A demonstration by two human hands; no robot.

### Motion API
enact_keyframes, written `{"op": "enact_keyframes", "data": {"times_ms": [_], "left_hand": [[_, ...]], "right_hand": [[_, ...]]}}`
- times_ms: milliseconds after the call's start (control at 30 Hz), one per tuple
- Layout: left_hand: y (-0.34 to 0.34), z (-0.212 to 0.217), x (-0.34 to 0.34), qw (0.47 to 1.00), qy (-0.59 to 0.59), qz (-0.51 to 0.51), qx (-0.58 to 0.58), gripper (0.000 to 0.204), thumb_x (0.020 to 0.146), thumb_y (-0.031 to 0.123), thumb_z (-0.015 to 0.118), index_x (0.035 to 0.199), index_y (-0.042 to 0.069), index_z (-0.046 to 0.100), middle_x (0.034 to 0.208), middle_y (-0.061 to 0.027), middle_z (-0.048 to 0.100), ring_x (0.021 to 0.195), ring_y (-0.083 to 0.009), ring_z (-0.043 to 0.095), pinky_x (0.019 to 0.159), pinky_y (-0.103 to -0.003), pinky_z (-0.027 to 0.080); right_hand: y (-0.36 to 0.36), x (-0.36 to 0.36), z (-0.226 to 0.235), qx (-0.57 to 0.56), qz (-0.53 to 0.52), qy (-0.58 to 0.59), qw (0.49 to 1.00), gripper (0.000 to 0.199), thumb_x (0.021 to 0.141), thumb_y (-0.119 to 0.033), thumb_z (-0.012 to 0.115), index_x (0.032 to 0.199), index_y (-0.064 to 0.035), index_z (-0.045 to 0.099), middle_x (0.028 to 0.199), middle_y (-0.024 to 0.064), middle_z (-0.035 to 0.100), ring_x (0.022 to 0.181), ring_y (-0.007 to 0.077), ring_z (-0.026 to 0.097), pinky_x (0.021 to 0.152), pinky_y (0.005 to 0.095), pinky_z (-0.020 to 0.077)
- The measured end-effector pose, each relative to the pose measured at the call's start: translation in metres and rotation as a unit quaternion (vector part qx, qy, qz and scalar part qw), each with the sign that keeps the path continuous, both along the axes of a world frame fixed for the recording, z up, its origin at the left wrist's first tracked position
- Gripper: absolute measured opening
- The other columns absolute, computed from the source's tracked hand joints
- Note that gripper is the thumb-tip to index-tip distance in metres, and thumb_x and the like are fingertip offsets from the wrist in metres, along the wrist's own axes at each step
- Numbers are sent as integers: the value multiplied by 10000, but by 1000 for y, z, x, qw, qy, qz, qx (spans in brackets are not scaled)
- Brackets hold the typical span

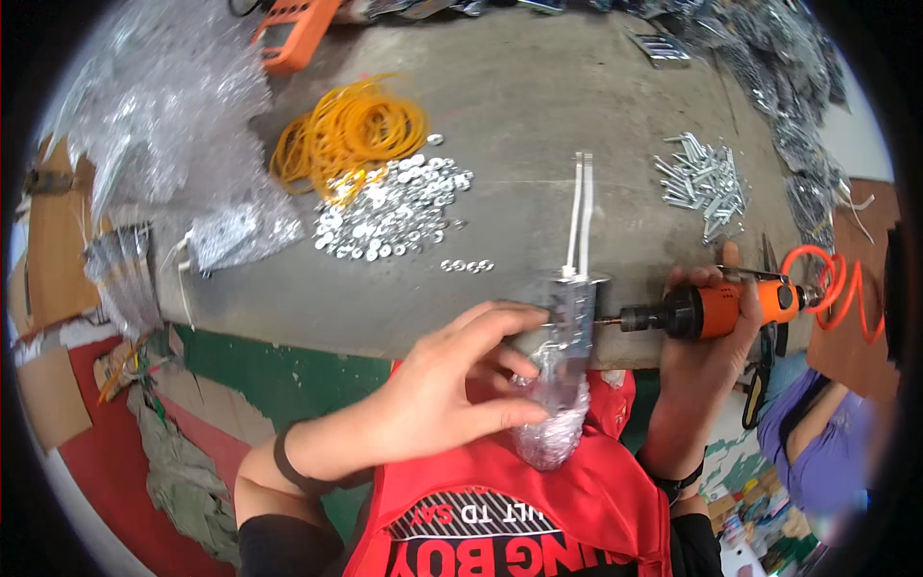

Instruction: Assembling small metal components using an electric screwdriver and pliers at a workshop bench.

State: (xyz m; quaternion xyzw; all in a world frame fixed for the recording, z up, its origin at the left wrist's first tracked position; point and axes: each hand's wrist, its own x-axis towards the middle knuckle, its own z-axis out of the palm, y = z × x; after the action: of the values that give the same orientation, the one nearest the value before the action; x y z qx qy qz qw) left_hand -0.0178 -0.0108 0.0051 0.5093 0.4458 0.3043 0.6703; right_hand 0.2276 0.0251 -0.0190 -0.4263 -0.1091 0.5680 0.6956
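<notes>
My left hand (447, 375) grips a shiny rectangular metal part (575, 322) at the table's near edge, thumb and fingers curled against its left side. Two white wires (582, 221) stick out from its far end. Crumpled bubble wrap (551, 440) covers the near end, against the red apron (490, 481). In my right hand (707, 361) is an orange and black air screwdriver (711, 310), lying sideways with its bit pointing left. The tip reaches the metal part's right side; whether it sits in a screw is too small to tell.
Washers (385, 216) lie heaped beside orange rubber bands (361, 130), with several washers in a row nearer me. Screws (707, 183) are piled at right. A coiled orange hose (846, 279) joins the screwdriver. Bubble wrap (163, 106) spreads at left. A person in purple (817, 438) is at right.
</notes>
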Motion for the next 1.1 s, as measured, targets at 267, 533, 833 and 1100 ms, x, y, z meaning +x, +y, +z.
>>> {"op": "enact_keyframes", "data": {"times_ms": [267,533,833,1100], "left_hand": [[26,-16,-32,755,453,55,472,158,671,49,650,821,37,600,803,-77,548,720,-221,577,586,-329,493],[22,-25,-13,865,282,59,411,177,665,26,712,807,45,607,756,-69,546,691,-253,549,576,-348,459],[17,-41,13,884,234,130,382,171,648,53,756,777,67,645,740,-52,528,675,-245,522,580,-350,440],[19,-31,9,819,330,50,467,224,576,51,746,723,57,579,713,-57,451,656,-228,505,501,-335,428]], "right_hand": [[3,0,-6,-6,14,8,1000,467,948,-315,540,1284,-8,435,923,79,566,920,195,567,965,443,445],[4,9,-9,17,37,-1,999,419,950,-303,530,1244,-14,454,909,81,575,902,206,571,964,442,443],[4,18,-18,56,69,21,996,388,955,-290,525,1224,-18,459,924,90,590,914,213,585,986,457,423],[3,9,-10,7,14,28,999,400,944,-300,538,1219,-20,459,919,82,571,898,210,579,1003,463,413]]}}
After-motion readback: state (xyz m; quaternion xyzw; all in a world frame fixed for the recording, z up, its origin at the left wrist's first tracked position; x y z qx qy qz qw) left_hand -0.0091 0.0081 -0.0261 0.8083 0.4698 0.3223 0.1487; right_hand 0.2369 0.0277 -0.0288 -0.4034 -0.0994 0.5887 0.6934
